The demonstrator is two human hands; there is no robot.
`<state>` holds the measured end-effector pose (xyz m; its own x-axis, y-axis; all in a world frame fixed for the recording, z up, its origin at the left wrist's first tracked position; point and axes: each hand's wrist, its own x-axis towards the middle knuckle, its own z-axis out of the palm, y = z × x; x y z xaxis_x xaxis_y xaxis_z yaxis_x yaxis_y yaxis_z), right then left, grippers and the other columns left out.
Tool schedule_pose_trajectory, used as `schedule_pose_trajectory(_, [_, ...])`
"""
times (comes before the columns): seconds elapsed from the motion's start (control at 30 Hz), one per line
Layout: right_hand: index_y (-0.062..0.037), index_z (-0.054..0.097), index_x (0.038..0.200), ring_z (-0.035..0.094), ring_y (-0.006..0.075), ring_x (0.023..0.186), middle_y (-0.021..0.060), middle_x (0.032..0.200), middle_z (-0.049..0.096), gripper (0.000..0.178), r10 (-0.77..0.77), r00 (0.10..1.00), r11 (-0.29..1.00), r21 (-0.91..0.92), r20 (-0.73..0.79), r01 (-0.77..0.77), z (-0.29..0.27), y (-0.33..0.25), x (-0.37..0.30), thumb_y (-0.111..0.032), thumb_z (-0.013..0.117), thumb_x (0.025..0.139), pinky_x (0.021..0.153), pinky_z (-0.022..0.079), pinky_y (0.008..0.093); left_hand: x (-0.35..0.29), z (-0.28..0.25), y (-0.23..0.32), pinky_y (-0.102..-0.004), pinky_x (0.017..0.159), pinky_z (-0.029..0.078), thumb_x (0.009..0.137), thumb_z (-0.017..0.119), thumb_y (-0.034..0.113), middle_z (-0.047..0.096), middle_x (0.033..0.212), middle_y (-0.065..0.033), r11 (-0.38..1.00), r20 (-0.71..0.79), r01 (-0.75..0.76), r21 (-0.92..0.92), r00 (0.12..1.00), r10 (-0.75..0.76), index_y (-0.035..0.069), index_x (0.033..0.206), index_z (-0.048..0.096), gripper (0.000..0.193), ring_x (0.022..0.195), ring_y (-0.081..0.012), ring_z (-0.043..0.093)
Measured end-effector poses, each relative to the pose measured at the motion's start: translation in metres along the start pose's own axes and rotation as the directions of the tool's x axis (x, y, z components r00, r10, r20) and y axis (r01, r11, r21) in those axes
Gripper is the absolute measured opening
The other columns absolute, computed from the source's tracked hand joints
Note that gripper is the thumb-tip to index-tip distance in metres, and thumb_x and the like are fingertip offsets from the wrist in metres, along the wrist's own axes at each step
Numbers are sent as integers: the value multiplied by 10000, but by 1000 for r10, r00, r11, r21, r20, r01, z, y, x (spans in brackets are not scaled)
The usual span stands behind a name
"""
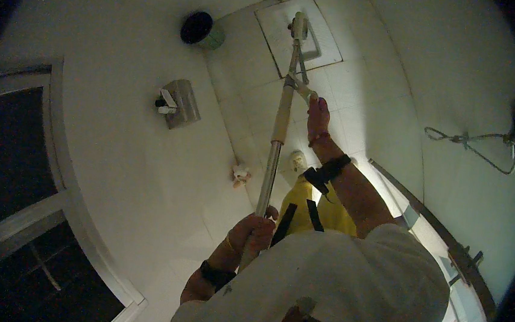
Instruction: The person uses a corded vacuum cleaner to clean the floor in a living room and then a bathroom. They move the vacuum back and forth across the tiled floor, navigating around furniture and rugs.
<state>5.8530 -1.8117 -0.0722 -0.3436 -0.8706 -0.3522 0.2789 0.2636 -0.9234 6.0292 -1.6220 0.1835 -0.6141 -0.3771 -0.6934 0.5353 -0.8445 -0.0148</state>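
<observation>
A squeeze mop (281, 117) with a metal and beige pole reaches away from me across the tiled floor. My left hand (255, 233) is wrapped round the near part of its pole, close to my body. Farther up, my right hand (318, 117) is closed at the end of the pale side lever (302, 90) that branches off the pole. The pale mop head (300, 26) is over the raised white squat-toilet platform (331, 36), partly covering its basin. Fine detail on the head is too dim to make out.
A dark-mouthed green bucket (210, 35) stands by the left wall. A wall shelf (183, 104) holds small bottles. Low on that wall is a small pinkish-white object (240, 175). A metal fixture with a looped hose (471, 141) hangs at right, above a door edge (426, 213).
</observation>
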Motion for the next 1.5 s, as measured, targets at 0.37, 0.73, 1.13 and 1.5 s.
schedule_pose_trajectory(0.37, [-32, 494, 763, 474, 178, 594, 80, 680, 498, 247, -260, 961, 850, -450, 97, 275, 28, -31, 6, -274, 471, 804, 563, 389, 304, -30, 10, 34, -188, 322, 293, 819, 425, 108, 323, 510, 39, 999, -169, 41, -33, 984, -47, 61, 910, 408, 104, 366, -51, 308])
schedule_pose_trajectory(0.73, [-69, 237, 1208, 483, 247, 920, 114, 1006, 507, 670, 149, 846, 981, 31, 512, -192, 7, 55, 8, -365, 581, 714, 790, 395, 403, -59, 11, 63, -176, 360, 300, 760, 472, 130, 372, 521, 46, 877, -443, 191, 440, 896, 27, 61, 858, 427, 128, 408, -46, 344])
schedule_pose_trajectory(1.13, [-55, 481, 939, 505, 185, 671, 45, 730, 508, 231, 175, 938, 743, 585, 299, -325, -194, 84, -58, -250, 430, 827, 597, 434, 337, 81, 30, 2, -268, 692, 435, 720, 563, 242, 535, 955, -118, -92, -92, 77, 993, 981, -169, 10, 1190, 308, 583, 781, -178, 538])
schedule_pose_trajectory(1.5, [-42, 495, 886, 569, 266, 765, 144, 830, 561, 251, 244, 884, 320, -894, 397, 313, -233, 55, -51, -140, 578, 670, 661, 458, 343, 20, 13, 9, -403, 601, 448, 688, 540, 185, 564, 788, -176, -569, -226, 235, 788, 970, 87, 142, 1212, 281, 586, 668, -318, 566])
